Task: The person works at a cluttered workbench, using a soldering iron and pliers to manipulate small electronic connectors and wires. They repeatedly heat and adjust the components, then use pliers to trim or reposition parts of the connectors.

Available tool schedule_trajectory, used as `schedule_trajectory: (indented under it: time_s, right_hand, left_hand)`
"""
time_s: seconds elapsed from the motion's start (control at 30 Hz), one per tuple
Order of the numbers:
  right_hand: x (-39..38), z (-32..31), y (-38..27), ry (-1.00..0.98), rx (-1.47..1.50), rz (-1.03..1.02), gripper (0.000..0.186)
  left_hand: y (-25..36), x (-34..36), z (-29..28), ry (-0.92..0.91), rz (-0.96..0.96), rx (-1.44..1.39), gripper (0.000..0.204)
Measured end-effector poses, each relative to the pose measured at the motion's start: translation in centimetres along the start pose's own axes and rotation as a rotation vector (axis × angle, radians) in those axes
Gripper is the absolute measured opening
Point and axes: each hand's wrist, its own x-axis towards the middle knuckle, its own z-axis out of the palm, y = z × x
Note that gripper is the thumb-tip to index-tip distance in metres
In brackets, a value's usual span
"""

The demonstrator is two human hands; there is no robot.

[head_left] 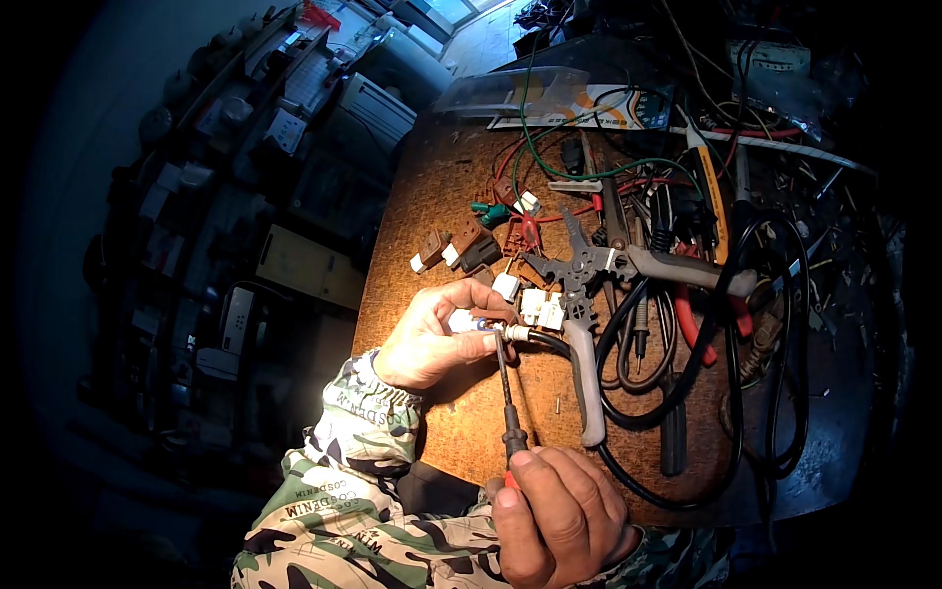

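My left hand pinches a small white plug with a brown and blue part, between thumb and fingers. A thick black cable runs out of the plug's right end through a pale collar. My right hand is closed round the red and black handle of a screwdriver. The blade reaches up to the plug beside my left thumb; whether the tip sits in a screw cannot be made out. Just right of my left fingers lies a white connector block.
Wire-stripping pliers with grey handles lie spread right of the plug. Brown and white connector pieces sit farther back. Black cable loops, red-handled pliers, a yellow tool and thin wires crowd the brown worktable. Shelves stand left.
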Motion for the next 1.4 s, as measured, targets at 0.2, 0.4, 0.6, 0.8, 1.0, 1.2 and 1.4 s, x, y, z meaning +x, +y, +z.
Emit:
schedule_trajectory:
  time_s: [0.2, 0.4, 0.6, 0.8, 1.0, 1.2, 1.4]
  right_hand:
    - [0.6, -0.1, -0.4, 0.014, -0.002, 0.026, 0.025]
    - [0.6, 0.4, -0.3, 0.049, -0.019, 0.004, 0.024]
    - [0.7, 0.2, -0.4, 0.016, -0.036, 0.008, 0.023]
    - [0.2, 0.5, -0.4, 0.02, -0.049, -0.043, 0.019]
    - [0.7, 0.2, -0.6, -0.089, -0.105, -0.142, 0.016]
    - [1.7, 0.9, -1.9, -0.051, -0.142, -0.1, 0.014]
    - [1.4, -1.8, -3.9, -0.468, -0.034, 0.042, 0.053]
  left_hand:
    - [0.4, -0.2, 0.2, 0.015, -0.018, 0.02, 0.043]
    - [0.3, -0.3, 0.2, 0.024, 0.007, 0.029, 0.043]
    - [0.9, -0.1, 0.5, 0.026, 0.004, 0.064, 0.044]
    - [0.3, -0.3, 0.1, 0.031, 0.02, 0.071, 0.042]
    - [0.1, -0.2, 0.6, 0.049, 0.045, 0.088, 0.039]
    - [0.9, -0.1, 0.9, 0.056, 0.049, 0.18, 0.033]
    - [0.4, 0.2, 0.5, 0.036, 0.104, 0.17, 0.031]
